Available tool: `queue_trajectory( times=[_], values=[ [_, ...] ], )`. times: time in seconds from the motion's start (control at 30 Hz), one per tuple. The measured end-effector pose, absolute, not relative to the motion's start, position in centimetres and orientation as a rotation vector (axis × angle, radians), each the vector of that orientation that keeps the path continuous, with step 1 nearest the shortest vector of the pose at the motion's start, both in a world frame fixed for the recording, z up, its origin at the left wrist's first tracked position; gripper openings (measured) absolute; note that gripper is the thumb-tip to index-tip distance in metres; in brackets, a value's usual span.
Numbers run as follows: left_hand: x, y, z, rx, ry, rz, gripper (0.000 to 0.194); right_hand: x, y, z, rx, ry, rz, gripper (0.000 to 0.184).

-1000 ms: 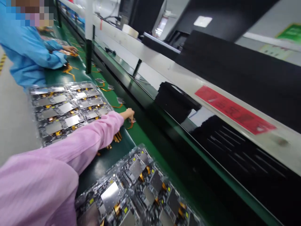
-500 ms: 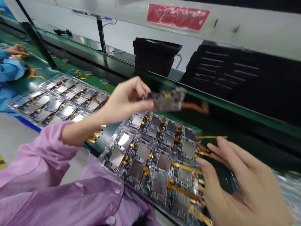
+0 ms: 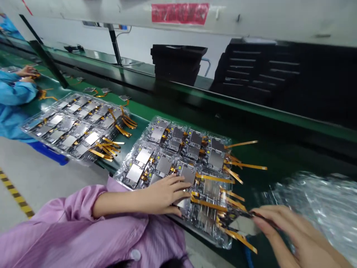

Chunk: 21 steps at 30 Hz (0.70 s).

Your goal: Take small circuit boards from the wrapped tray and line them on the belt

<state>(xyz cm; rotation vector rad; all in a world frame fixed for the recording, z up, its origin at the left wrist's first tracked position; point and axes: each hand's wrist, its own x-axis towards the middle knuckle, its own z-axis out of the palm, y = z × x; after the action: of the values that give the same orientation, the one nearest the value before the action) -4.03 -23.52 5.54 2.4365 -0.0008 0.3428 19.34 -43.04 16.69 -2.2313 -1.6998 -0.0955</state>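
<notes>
A clear plastic tray (image 3: 120, 179) of circuit boards, with silver shields and orange flex cables, lies before me on the green bench. My left hand (image 3: 170, 193) rests flat on boards in its near part, fingers spread, gripping nothing. At the tray's right end, my right hand (image 3: 284, 227) pinches a circuit board (image 3: 242, 224) by its edge, thumb against fingers. That board is tilted and slightly blurred, beside the tray's front right corner. Loose flex cables (image 3: 245, 165) stick out past the tray's right side.
To the left lies a second stack of filled trays (image 3: 26, 128). Clear empty plastic trays (image 3: 320, 208) are piled at right. Black trays (image 3: 178, 65) are stacked behind the bench ledge. Several loose boards (image 3: 124, 98) lie on the green belt. A co-worker's blue sleeve (image 3: 16, 91) shows far left.
My left hand, which held a circuit board in the air, has come down onto the tray without it. My right hand, open before, has moved lower and now grips a board.
</notes>
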Motion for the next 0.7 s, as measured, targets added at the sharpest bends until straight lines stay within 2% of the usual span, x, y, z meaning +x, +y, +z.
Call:
queue_trajectory(
  times=[0.17, 0.4, 0.47, 0.57, 0.63, 0.7],
  values=[
    [-3.9, -24.0, 4.0, 2.589, 0.066, 0.216, 0.063, 18.6, -39.9, 12.7, -2.329, -1.686, 0.455, 0.037],
    [-4.6, -23.2, 4.7, 2.576, -0.018, 0.013, 0.063, 18.9, -38.8, 9.4, -2.447, -1.696, 0.559, 0.044],
    [-4.8, -23.2, 4.9, 2.566, -0.028, -0.008, 0.061, 19.0, -39.1, 8.9, -2.455, -1.718, 0.536, 0.042],
    [-5.2, -23.0, 5.3, 2.53, -0.045, -0.008, 0.058, 18.5, -39.1, 8.5, -2.491, -1.759, 0.272, 0.035],
    [-5.9, -22.5, 5.7, 2.496, -0.042, 0.028, 0.053, 18.1, -39.3, 8.6, -2.493, -1.753, 0.061, 0.037],
    [-6.9, -21.3, 6.3, 2.473, -0.015, 0.103, 0.047, 17.9, -39.9, 8.8, -2.442, -1.76, 0.002, 0.042]
  ],
)
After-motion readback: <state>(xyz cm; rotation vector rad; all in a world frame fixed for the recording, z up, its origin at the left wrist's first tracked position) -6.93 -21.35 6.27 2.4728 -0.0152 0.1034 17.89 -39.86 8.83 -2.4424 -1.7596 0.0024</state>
